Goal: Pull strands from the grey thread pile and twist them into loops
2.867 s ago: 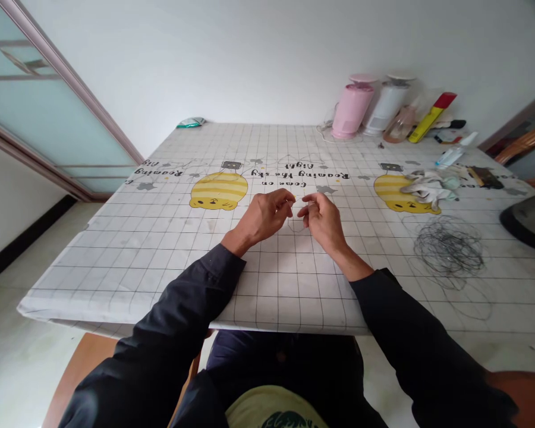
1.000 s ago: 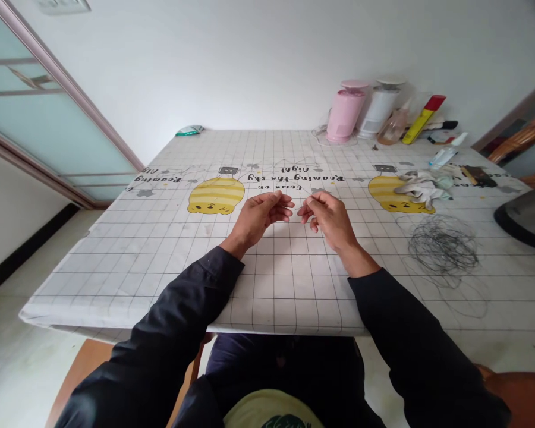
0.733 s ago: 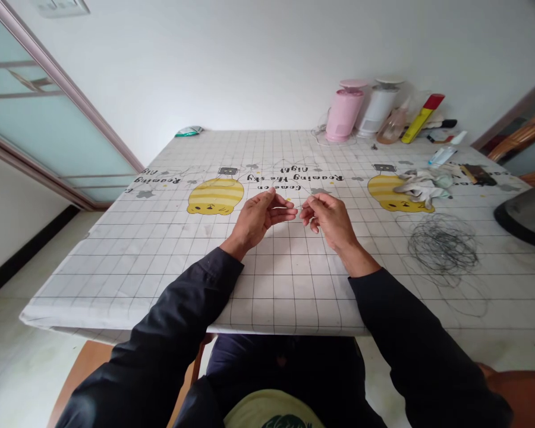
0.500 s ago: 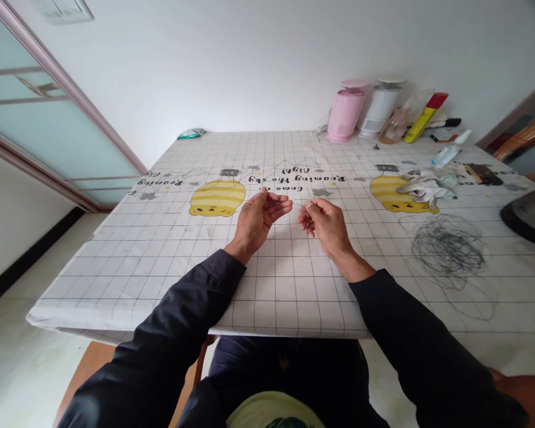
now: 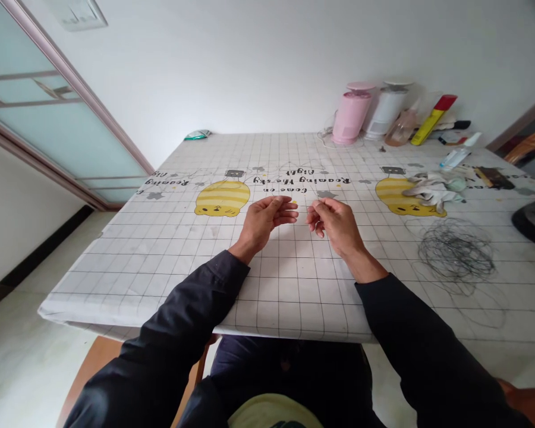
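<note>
Over the middle of the checked tablecloth [image 5: 276,285], my left hand [image 5: 267,221] has its thumb pressed to the index finger, the other fingers loosely extended. A short gap to the right, my right hand [image 5: 334,226] is closed in a pinch of thumb and forefinger, its other fingers curled. Whatever lies between the fingertips of either hand is too thin or small to make out. A loose tangle of thin dark wire [image 5: 457,252] rests on the cloth to the right of my right hand.
Crumpled gloves [image 5: 439,187] lie beyond the tangle. Along the back right stand a pink device [image 5: 352,116], a white device [image 5: 387,113], a bottle [image 5: 401,126] and a yellow-red tube [image 5: 433,120]. A small clear bottle [image 5: 460,153] and green packet [image 5: 197,135] are also there.
My left thumb has come down from its raised position onto the index finger. My right hand keeps its pinch. The whole view has shifted slightly.
</note>
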{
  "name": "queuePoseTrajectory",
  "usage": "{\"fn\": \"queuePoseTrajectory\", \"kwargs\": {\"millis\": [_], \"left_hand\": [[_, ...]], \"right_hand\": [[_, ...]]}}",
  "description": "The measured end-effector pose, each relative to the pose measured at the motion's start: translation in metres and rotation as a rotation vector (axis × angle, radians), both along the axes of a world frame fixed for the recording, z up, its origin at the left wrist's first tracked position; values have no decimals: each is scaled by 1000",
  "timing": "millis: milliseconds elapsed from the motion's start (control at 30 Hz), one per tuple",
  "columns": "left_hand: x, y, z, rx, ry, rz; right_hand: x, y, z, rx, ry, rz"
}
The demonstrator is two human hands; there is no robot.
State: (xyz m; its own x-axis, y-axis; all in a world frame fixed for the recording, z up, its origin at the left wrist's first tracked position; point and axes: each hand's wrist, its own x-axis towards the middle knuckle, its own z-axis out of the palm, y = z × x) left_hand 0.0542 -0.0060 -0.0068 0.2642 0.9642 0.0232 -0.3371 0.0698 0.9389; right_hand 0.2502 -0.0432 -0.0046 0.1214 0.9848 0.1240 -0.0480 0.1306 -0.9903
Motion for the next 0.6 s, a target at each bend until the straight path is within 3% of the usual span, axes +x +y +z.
{"fn": "queuePoseTrajectory", "kwargs": {"millis": [200,367,600], "left_hand": [[-1,-6,8,-43,31,-78],[5,-17,4,-73,257,-251],[9,-27,1,-34,457,-272]], "right_hand": [[21,11,1,-3,49,45],[17,11,-6,153,-203,283],[2,2,-7,295,-435,207]]}}
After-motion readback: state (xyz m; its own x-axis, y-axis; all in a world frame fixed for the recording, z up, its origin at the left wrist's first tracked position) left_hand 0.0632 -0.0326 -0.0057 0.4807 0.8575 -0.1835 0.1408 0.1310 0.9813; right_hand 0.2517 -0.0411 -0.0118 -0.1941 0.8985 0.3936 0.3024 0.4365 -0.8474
